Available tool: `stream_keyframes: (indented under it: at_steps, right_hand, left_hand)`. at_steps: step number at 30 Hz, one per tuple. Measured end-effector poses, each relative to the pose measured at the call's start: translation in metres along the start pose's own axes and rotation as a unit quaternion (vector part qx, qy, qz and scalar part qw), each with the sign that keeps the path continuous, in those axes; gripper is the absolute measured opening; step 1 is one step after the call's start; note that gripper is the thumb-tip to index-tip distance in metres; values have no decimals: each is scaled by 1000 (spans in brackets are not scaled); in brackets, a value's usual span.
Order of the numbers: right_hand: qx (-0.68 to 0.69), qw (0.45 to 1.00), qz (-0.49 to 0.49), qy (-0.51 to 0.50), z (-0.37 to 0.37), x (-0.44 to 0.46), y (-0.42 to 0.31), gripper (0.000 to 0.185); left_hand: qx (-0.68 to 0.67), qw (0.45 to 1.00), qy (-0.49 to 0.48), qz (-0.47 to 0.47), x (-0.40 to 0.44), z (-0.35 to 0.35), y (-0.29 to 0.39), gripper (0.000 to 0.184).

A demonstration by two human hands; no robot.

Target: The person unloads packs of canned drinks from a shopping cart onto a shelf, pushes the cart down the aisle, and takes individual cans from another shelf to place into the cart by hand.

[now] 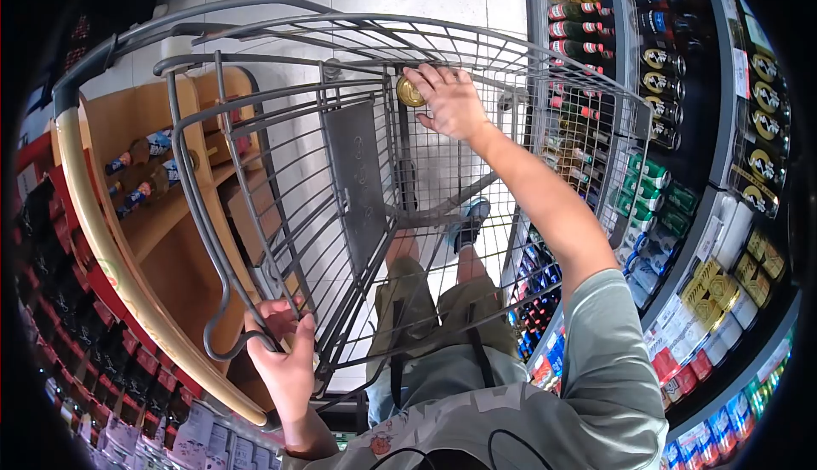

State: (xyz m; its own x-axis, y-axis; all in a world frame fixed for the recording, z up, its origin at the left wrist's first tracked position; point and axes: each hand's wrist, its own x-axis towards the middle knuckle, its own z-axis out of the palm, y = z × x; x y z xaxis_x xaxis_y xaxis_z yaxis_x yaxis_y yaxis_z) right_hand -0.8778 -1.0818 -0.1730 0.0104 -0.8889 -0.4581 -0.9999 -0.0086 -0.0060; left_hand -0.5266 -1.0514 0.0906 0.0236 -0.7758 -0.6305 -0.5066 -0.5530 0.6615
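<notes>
A grey wire shopping cart [281,23] stretches in front of me, its long pale yellow handle [109,279] curving down the left side. My right hand [451,102] reaches into the basket near the far side, fingers closed around a can with a round gold end [410,91]. Much of that can is covered by the fingers. At the lower left, my left hand [285,347] wraps around the cart's near wire rail. A dark grey plastic panel [357,181] stands between the hands, inside the cart.
Shelves on the right hold green cans [644,182], black cans [666,87] and bottles with red labels [574,29]. A wooden display stand [153,223] with several bottles is behind the cart's left end. Dark bottles [94,359] line the lower left. My shoe [471,222] shows below the wire.
</notes>
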Motion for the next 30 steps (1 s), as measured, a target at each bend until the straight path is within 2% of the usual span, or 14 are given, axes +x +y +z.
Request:
stream_keyframes:
  at_steps: [4, 6, 10, 12, 15, 22, 24, 27, 28, 30]
  right_hand:
    - [21, 998, 58, 28, 5, -11, -3, 94]
    - [128, 983, 134, 4, 5, -16, -1, 99]
    - [173, 974, 140, 38, 28, -21, 11, 96]
    - [184, 966, 128, 131, 35, -19, 14, 83]
    - [180, 967, 110, 145, 32, -14, 17, 74]
    - [149, 977, 120, 96, 18, -5, 10, 76]
    - [164, 975, 149, 25, 10, -6, 9, 81]
    - [146, 978, 147, 9, 5, -7, 9, 85]
    - [145, 978, 147, 10, 7, -8, 8, 85]
    - [142, 976, 130, 99, 13, -12, 6, 89]
  left_hand:
    - [9, 1000, 4, -10, -1, 0, 3, 33]
    - [8, 1000, -2, 21, -1, 0, 2, 33]
    - [5, 999, -2, 44, 0, 0, -5, 33]
    - [-10, 1000, -8, 29, 0, -1, -3, 33]
    - [0, 999, -8, 33, 0, -1, -5, 34]
    - [-15, 999, -15, 33, 0, -3, -7, 34]
    - [-13, 999, -16, 39, 0, -2, -5, 33]
    - [-22, 999, -12, 30, 0, -1, -4, 33]
    - [-22, 999, -11, 31, 0, -1, -5, 33]
    - [-9, 999, -12, 39, 1, -2, -8, 32]
